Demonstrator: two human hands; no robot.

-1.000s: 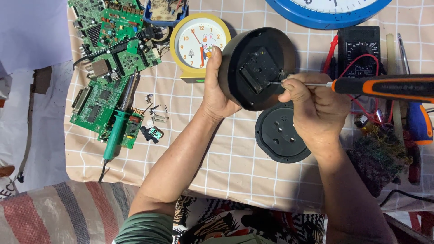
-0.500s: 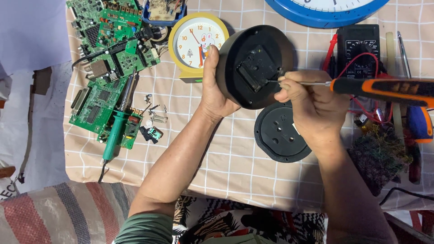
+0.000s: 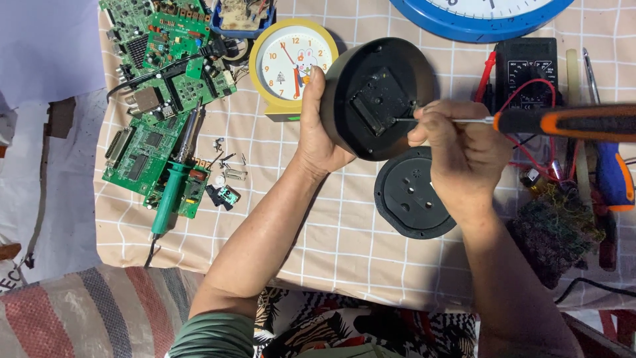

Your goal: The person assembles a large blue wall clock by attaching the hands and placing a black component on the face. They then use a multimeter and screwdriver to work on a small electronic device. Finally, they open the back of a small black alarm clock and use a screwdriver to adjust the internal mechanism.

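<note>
The left hand [image 3: 318, 136] held a round black clock body [image 3: 374, 96] tilted up off the bench, back side toward the camera, fingers wrapped round its left edge and thumb at the rim. The right hand [image 3: 460, 152] was closed on a screwdriver [image 3: 563, 121] with an orange-and-black handle, its thin shaft running left so the tip met the square black movement [image 3: 379, 103] in the middle of the clock's back.

The risk judged from here was slippage: the tip was fine and the clock was gripped from one side only, so a hard push could have skated the blade off the movement and gouged the plastic, or turned the clock in the hand. Any small screw that came free could have dropped onto the checked cloth and been lost among the loose bits [image 3: 228, 176] already lying there.

The bench [image 3: 331, 252] was covered with a beige checked cloth. A separate round black cover [image 3: 411, 199] lay flat just below the held clock. A yellow alarm clock [image 3: 291, 66] stood just behind the left hand. Green circuit boards [image 3: 156, 106] and a green-handled soldering iron [image 3: 173, 189] lay to the left, a multimeter [image 3: 527, 69] with red leads to the right, and a blue wall clock [image 3: 480, 16] at the top edge. A striped mat [image 3: 86, 311] showed below the bench.
</note>
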